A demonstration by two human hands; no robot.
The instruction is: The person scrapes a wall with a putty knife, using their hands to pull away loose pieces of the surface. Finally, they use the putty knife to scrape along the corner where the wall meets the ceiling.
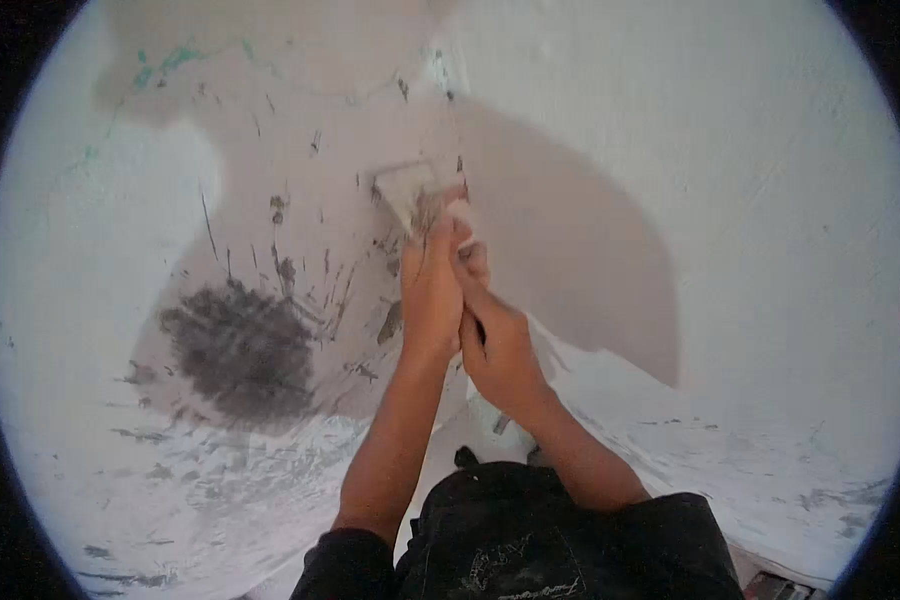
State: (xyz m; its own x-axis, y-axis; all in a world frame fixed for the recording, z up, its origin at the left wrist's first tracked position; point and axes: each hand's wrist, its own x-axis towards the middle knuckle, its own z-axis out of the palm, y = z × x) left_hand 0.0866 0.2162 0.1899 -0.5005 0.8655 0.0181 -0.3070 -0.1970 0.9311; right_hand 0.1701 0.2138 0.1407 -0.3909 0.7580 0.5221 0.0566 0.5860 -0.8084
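A dark grey stain [240, 350] is showing on the left wall [90, 300], at about eight o'clock from the hands, with thin scratch marks fanning up from it and green flecks [170, 58] sitting far off at eleven o'clock. The left hand [430, 290] is clamping tight on a scraper [405, 190], whose pale flat blade is pressing against the wall at twelve o'clock from that hand, just beside the corner where two walls are meeting. The right hand [500, 350] is lying at five o'clock of the left one, touching it, fingers curling shut around the same tool lower down, the handle itself being hidden. A brownish patch [580, 260] is spreading at three o'clock, and black clothing [530, 540] is filling six o'clock
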